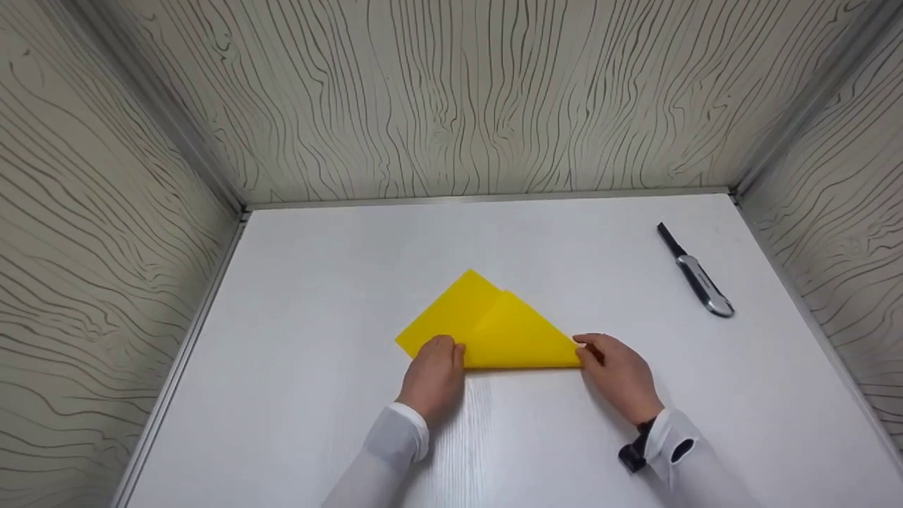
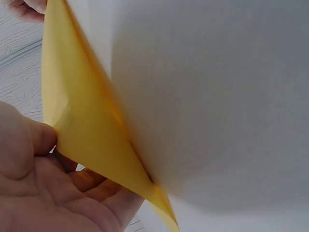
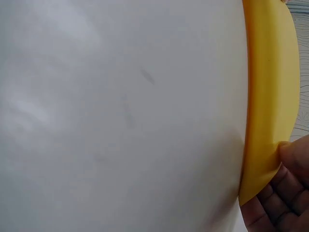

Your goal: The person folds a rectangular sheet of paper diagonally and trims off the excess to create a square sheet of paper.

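Note:
A sheet of yellow paper point(image 1: 525, 339), partly folded over itself, lies near the middle of the white table. Its fold runs along the edge closest to the person, and two offset points face the back wall. My left hand point(image 1: 434, 374) pinches the paper by its near edge, left of centre. In the left wrist view the thumb point(image 2: 43, 137) presses the sheet's edge, with the other fingers behind the paper. At the right-hand corner, my right hand point(image 1: 621, 377) pinches the paper between thumb and fingers. The right wrist view shows that thumb point(image 3: 292, 152) on the yellow layer.
Toward the right back of the table point(image 1: 317, 282) lies a black and silver utility knife point(image 1: 698, 279), apart from both hands. Wood-grain patterned panels point(image 1: 451, 99) enclose the table at the back and both sides. A black strap point(image 1: 638, 448) circles the right wrist.

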Action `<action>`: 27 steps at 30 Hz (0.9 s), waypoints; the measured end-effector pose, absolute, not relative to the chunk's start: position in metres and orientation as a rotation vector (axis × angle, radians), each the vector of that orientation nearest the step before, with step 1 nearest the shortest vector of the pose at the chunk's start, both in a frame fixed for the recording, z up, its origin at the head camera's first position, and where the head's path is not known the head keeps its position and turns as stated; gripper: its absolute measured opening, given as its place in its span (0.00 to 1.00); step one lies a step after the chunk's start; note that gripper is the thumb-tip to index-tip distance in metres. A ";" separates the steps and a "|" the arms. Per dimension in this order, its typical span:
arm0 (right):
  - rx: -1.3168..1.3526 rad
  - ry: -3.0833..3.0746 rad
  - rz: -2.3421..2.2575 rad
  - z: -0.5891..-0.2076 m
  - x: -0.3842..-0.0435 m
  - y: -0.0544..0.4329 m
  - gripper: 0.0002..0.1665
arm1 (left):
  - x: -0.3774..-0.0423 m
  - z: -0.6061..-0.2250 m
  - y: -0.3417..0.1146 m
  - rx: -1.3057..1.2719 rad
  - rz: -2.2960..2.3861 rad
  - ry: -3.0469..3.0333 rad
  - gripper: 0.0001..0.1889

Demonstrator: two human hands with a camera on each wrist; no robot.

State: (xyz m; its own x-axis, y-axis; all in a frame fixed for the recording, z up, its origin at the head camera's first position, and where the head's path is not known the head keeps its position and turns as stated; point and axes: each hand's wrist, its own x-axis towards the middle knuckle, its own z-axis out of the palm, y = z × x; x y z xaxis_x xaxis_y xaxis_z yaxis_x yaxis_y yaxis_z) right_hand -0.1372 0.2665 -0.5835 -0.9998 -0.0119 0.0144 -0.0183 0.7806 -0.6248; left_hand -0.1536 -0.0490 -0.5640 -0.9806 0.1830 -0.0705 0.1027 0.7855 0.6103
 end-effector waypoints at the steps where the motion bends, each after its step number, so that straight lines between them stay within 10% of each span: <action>1: 0.029 -2.960 1.035 -0.583 -0.137 0.267 0.17 | -0.154 -0.564 -0.050 0.212 1.004 2.818 0.13; 12: 0.022 -3.000 1.018 -0.579 -0.140 0.267 0.16 | -0.155 -0.567 -0.049 0.153 1.055 2.794 0.10; 20: 0.002 -3.039 1.026 -0.575 -0.145 0.265 0.13 | -0.152 -0.575 -0.039 0.466 0.698 2.954 0.36; 27: 0.005 -3.054 1.005 -0.574 -0.148 0.265 0.12 | -0.152 -0.578 -0.038 0.588 0.583 3.047 0.39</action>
State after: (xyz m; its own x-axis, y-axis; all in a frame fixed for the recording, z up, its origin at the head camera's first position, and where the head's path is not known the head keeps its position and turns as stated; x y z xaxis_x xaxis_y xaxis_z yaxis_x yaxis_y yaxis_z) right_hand -0.1480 0.2652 -0.5738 -0.9973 -0.0259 -0.0692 0.0203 0.8049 -0.5931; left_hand -0.1524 -0.0383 -0.5777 -0.9305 0.3565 0.0842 0.3624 0.8625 0.3532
